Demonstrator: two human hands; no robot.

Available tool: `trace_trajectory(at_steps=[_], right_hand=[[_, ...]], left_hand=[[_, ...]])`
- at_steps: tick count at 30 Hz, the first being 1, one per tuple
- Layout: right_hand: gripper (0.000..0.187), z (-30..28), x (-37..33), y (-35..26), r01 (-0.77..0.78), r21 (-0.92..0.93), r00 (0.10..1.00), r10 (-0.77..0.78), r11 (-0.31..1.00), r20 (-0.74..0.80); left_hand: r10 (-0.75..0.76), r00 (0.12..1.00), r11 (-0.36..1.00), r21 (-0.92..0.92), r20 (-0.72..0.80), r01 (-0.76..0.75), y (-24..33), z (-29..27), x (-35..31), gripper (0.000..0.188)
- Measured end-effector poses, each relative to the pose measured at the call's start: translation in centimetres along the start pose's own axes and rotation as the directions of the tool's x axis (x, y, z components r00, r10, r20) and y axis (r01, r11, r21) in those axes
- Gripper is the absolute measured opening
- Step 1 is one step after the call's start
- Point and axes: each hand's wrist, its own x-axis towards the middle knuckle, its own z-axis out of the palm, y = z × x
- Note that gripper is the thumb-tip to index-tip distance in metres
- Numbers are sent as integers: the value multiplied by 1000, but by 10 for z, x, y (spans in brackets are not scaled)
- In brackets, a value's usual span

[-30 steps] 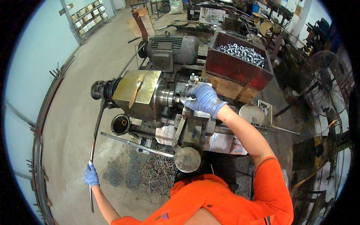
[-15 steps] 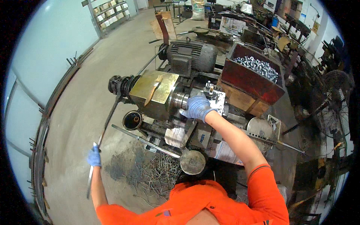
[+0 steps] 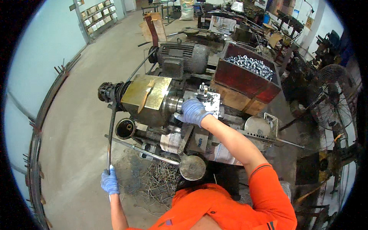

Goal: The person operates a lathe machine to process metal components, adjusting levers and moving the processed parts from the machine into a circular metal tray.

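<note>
My left hand (image 3: 110, 182), in a blue knitted glove, is closed round the lower part of a long dark metal bar (image 3: 110, 134). The bar runs up to the black collar (image 3: 112, 92) at the left end of a small lathe-like machine. My right hand (image 3: 192, 112), gloved alike, lies against the right side of the shiny ringed spindle nose (image 3: 174, 104). Its thumb points left below the spindle; the other fingers curl out of sight, so anything in them is hidden. A brush (image 3: 145, 97) with a wooden handle rests on the machine's brass-coloured cover plate (image 3: 159, 86).
Behind the machine sits a grey motor (image 3: 178, 57). A dark red bin (image 3: 245, 82) of shiny metal parts stands on wood at the right. Nearer me are a steel lever (image 3: 153, 151), a round metal weight (image 3: 192, 167) and floor shavings (image 3: 159, 182). A fan (image 3: 332, 97) stands far right.
The bar has swung from a left slant to nearly upright, my left hand moving right and nearer to me with it. My right hand stays at the spindle. The whole view has shifted slightly.
</note>
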Motion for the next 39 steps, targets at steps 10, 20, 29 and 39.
trace_trajectory(at_steps=[10,20,29,39], right_hand=[[61,-62,-51,37,-44,-243,944,-40,969,-327],[41,-128,-130,98,-224,11,631,154,974,-761],[31,-21,-328,159,-471,543,534,715,695,-451],[45,123,-595,165,-909,416,-19,1000,-16,-3]], left_hand=[[205,970,978,-13,-134,-209,-27,22,5,41],[630,738,648,-359,-242,-671,95,-50,-6,27],[892,369,282,-316,-263,-906,160,8,-21,27],[694,712,675,-443,108,-590,174,105,-9,41]])
